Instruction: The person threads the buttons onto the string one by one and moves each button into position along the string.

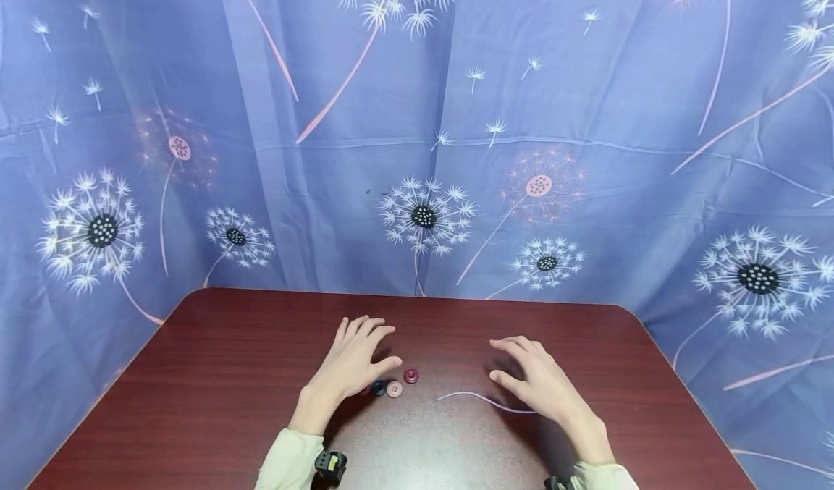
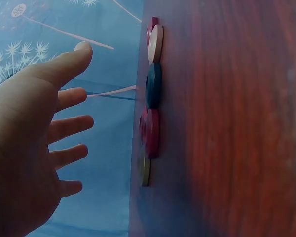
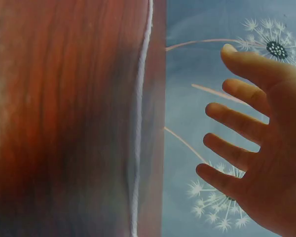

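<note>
Over several buttons hovers my left hand, fingers spread and holding nothing. Beside its thumb in the head view lie a dark button, a pink button and a dark red button. The left wrist view shows more of them in a row: a dark blue button, a red one and an olive one. My right hand is empty with its fingers apart, above a pale lilac cord whose right part it hides.
A dark red-brown wooden table with rounded far corners carries the buttons and cord. Behind and beside it hangs a blue curtain printed with dandelions. Black wrist cameras sit at both sleeves, the left one in fuller view.
</note>
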Action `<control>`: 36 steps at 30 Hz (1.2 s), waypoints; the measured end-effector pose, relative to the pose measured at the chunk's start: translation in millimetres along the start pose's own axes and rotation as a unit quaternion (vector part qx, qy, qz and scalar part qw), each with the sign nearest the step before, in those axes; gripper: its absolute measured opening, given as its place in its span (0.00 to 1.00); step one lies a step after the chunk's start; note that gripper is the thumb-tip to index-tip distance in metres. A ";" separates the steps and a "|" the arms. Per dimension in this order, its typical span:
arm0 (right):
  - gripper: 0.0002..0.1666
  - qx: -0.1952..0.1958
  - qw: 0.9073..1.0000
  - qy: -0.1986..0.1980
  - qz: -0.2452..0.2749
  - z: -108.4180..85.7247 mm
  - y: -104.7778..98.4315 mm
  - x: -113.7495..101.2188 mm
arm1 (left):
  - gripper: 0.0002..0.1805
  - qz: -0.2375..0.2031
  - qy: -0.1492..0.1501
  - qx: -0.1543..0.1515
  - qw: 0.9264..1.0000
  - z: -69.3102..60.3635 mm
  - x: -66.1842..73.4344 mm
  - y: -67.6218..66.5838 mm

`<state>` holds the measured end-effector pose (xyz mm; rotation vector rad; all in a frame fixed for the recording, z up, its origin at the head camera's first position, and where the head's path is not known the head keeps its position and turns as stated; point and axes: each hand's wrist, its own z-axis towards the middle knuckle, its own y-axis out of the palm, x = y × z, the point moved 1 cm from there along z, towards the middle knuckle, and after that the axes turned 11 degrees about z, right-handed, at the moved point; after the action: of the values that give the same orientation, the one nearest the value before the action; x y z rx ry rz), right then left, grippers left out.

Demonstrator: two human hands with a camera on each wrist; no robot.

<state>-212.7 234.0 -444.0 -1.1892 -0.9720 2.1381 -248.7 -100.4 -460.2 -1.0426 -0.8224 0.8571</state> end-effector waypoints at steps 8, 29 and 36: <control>0.23 -0.045 0.998 0.018 0.038 5.0 9.1 -13.9 | 0.27 -0.024 0.021 -0.010 0.999 1.1 5.2 -0.2; 0.18 -0.092 0.994 0.019 0.063 12.5 29.4 -23.9 | 0.24 -0.080 0.036 -0.045 0.995 1.4 12.5 2.4; 0.15 -0.102 0.993 0.013 0.055 14.7 34.2 -29.1 | 0.24 -0.084 0.038 -0.061 0.994 1.6 14.9 5.2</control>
<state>-214.0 187.2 -450.7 -1.3931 -1.1611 2.1421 -244.7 -85.2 -462.3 -1.0890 -0.8936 0.6268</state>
